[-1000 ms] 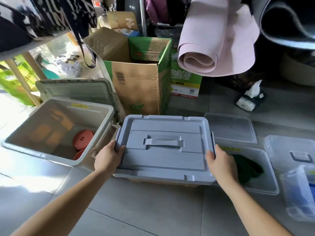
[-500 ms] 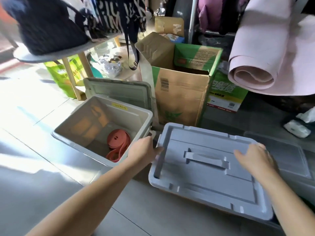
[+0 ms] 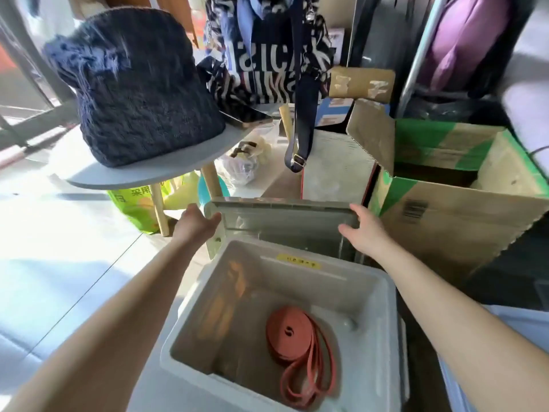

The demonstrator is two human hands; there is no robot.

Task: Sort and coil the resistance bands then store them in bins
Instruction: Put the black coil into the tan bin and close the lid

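An open white bin point(image 3: 383, 316) with a yellow label point(image 3: 298, 261) stands below me on the floor. A coiled red resistance band point(image 3: 292, 331) lies at its bottom, with a loose loop trailing toward me. The bin's grey lid point(image 3: 282, 221) leans upright just behind it. My left hand point(image 3: 194, 226) holds the lid's left edge, thumb on the front face. At the lid's upper right corner my right hand point(image 3: 367, 233) takes hold, fingers over the edge and thumb in front.
A green and brown cardboard box point(image 3: 445, 227) stands open at the right, close behind the lid. A low round table point(image 3: 148, 172) carrying a dark knitted hat point(image 3: 133, 84) is at the left, a green bag point(image 3: 139, 203) beneath it. A bag strap point(image 3: 300, 114) hangs above.
Both hands left the blue-grey lid of the other bin and moved left and forward to the grey lid behind the white bin. My view swung left with them.
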